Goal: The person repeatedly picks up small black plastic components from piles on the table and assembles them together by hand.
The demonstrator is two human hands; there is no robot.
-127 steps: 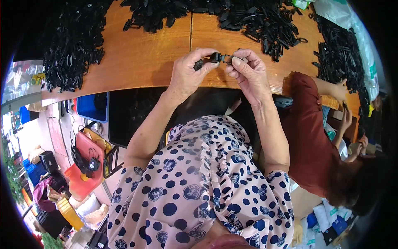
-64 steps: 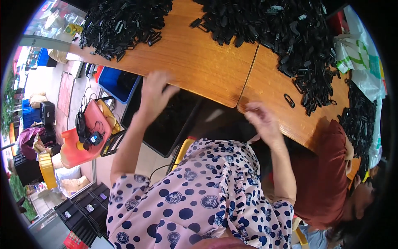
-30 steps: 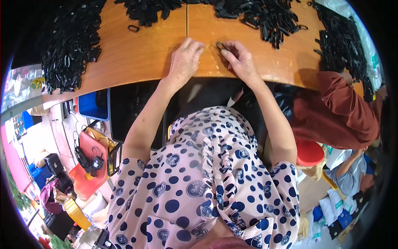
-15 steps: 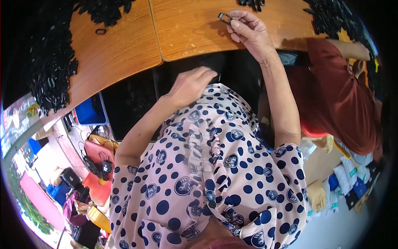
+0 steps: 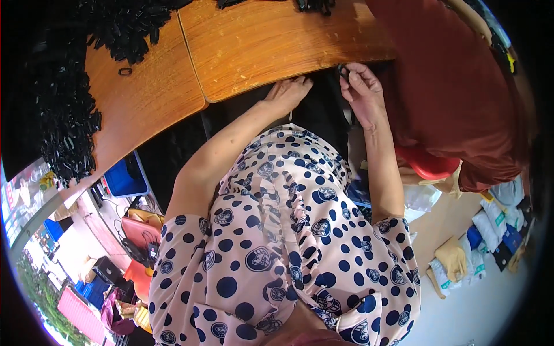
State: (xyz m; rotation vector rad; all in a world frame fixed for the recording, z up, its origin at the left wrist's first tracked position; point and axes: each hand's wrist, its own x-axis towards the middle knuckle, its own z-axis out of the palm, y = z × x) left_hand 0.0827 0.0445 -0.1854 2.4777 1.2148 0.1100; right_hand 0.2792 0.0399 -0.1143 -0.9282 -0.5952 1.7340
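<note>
- Black clips (image 5: 66, 132) piled thick at the far left of the table (image 5: 277, 49).
- Blue bin (image 5: 124, 177) down below, past the table's near edge.
- Loose clip (image 5: 125, 71) flat on the wood, near another heap (image 5: 130, 34).
- Left hand (image 5: 291, 95) by the table's front edge, fingers bent a little; tips hard to see, so cannot tell if holding anything.
- Small bunch (image 5: 316, 6) of clips up at the top.
- Held clip (image 5: 344, 72) by the front edge too, pinched between thumb and finger of the right hand (image 5: 365, 89).
- Dark red shirt (image 5: 456, 86) on another person, close by.
- Bags (image 5: 487, 230) on the floor.
</note>
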